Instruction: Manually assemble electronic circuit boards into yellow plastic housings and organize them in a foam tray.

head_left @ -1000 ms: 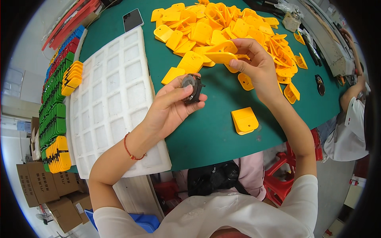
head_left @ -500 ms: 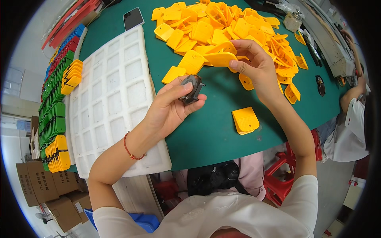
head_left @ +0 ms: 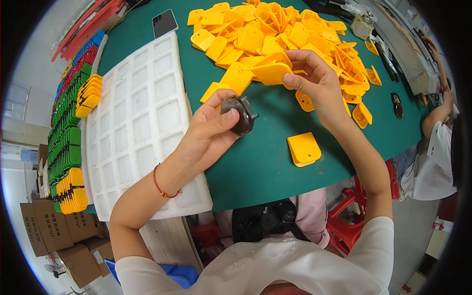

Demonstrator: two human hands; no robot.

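My left hand (head_left: 209, 125) is closed round a small dark round part (head_left: 240, 115) with a short peg on its right side, held just above the green table near the foam tray. At the near edge of the yellow pile, my right hand (head_left: 314, 81) pinches a folded yellow plastic piece (head_left: 272, 71) between thumb and fingers. Its two flaps spread apart toward my left hand. Another yellow piece (head_left: 304, 149) lies alone on the table in front of my right forearm. The big heap of yellow plastic pieces (head_left: 250, 39) lies beyond both hands.
A white foam tray (head_left: 184, 98) with square pockets lies on the left of the green table (head_left: 255, 177). Rows of green pieces (head_left: 66, 147) and yellow ones stand beyond its left edge. A phone (head_left: 164, 23) lies at the back. Another person's arm (head_left: 435, 118) shows at right.
The dark part has turned in my left hand, so its rounded side now shows, and the left fingers have shifted round it. My right hand and the yellow piece have barely moved.
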